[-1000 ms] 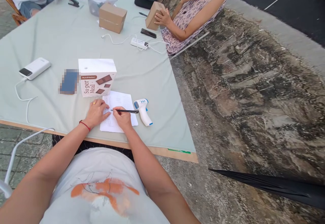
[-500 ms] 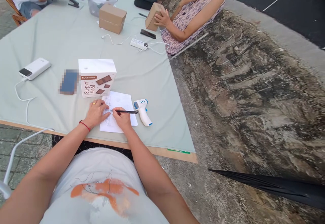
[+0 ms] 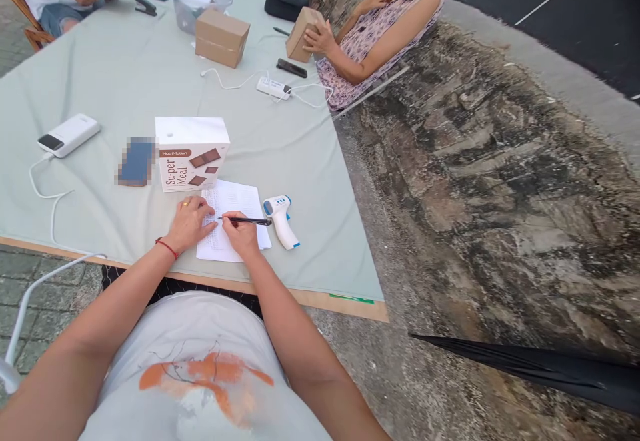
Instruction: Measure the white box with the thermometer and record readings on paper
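Note:
My right hand [image 3: 242, 235] grips a black pen [image 3: 253, 221], its tip on a sheet of paper [image 3: 239, 204] covered in lines of writing. Across the left edge of the paper lies my left hand [image 3: 191, 222], fingers spread and flat, with a ring and a red cord at the wrist. A white box [image 3: 193, 154] marked "Super Meal" stands just beyond the paper and overlaps its far edge. Close to the right of the pen is a white and blue infrared thermometer [image 3: 281, 221], lying on its side.
On the cloth-covered table [image 3: 310, 161] lie a white power bank [image 3: 69, 135] with a cable, a blurred-out blue item [image 3: 136, 161] and a power strip [image 3: 273, 87]. Farther off stand a cardboard box [image 3: 221, 37] and a plastic bin [image 3: 185, 14]. A seated person holds another carton [image 3: 303, 34].
My hands, the pen and the paper look the same. At the far left, a person's papers have tilted lower, and the person at the right has shifted slightly.

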{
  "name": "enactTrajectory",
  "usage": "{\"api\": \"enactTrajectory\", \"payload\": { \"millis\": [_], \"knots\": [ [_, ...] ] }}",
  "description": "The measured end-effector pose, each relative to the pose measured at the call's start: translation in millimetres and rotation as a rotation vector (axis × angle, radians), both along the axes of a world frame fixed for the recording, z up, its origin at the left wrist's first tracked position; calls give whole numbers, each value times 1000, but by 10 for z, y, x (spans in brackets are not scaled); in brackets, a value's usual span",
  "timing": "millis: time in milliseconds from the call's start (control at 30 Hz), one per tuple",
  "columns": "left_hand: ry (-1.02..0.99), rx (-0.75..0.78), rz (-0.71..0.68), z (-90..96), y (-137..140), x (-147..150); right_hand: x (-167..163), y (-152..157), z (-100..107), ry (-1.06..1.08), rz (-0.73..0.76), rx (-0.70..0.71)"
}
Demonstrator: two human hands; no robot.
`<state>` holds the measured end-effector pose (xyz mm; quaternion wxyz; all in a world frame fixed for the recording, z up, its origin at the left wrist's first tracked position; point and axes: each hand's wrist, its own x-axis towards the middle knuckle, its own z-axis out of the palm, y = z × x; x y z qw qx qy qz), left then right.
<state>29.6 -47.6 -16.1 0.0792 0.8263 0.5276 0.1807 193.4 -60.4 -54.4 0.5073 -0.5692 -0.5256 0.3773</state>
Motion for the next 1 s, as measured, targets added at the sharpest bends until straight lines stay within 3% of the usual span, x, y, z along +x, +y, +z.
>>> {"api": "enactTrajectory", "payload": {
  "millis": [1000],
  "knots": [
    [-12, 5, -2, -21, 11, -2, 5, 20, -24, 4, -21, 14]
  ]
}}
